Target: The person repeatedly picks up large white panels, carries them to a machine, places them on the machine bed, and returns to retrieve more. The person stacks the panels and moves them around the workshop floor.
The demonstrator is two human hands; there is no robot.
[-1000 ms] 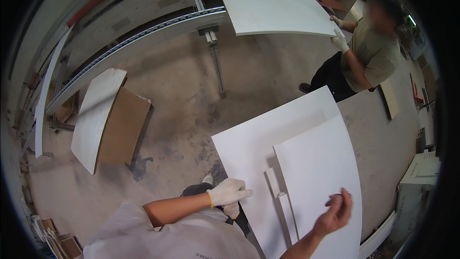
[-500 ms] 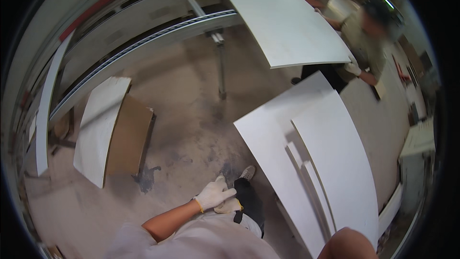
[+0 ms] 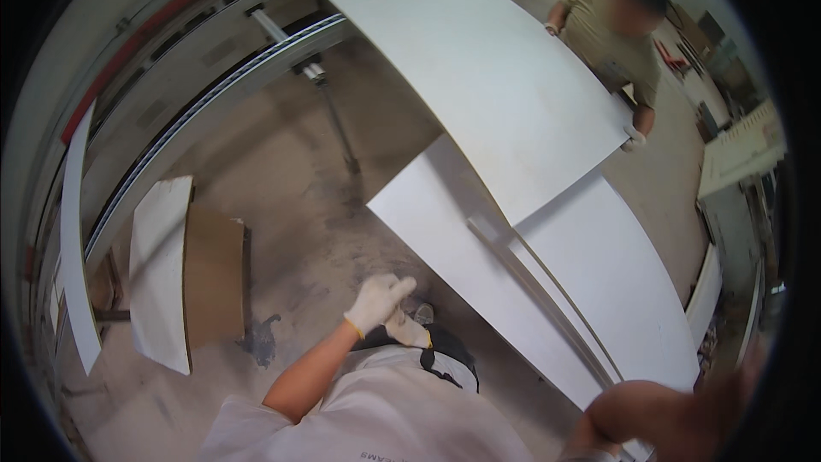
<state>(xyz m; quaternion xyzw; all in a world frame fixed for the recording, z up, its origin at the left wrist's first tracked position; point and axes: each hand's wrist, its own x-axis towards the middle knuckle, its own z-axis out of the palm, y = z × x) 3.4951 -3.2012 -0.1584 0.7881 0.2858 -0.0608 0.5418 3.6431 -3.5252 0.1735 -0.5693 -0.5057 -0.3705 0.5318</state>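
Note:
My left hand (image 3: 375,301), in a white knit glove with a yellow cuff, is closed in front of my waist. It grips a second white glove (image 3: 407,330), which looks loose, as no forearm shows behind its cuff. At the lower right, my bare right arm (image 3: 629,415) bends up close to the camera; its hand is dark and smeared there, with fingers that cannot be made out. A large white panel (image 3: 479,77) slants across the view, its near corner over a lower white panel (image 3: 436,205). Narrow white strips (image 3: 505,244) lie on the lower panel.
A co-worker (image 3: 614,51) stands at the far right; one gloved hand (image 3: 634,138) is at the large panel's edge. A white-topped board stack (image 3: 160,278) with a brown side stands left. Behind it runs a metal rail (image 3: 214,85). A pale cabinet (image 3: 742,154) stands right.
The large panel has come nearer, and its corner now overlaps the lower panel. The co-worker has moved with it. My view has shifted; my left hand still holds the loose glove.

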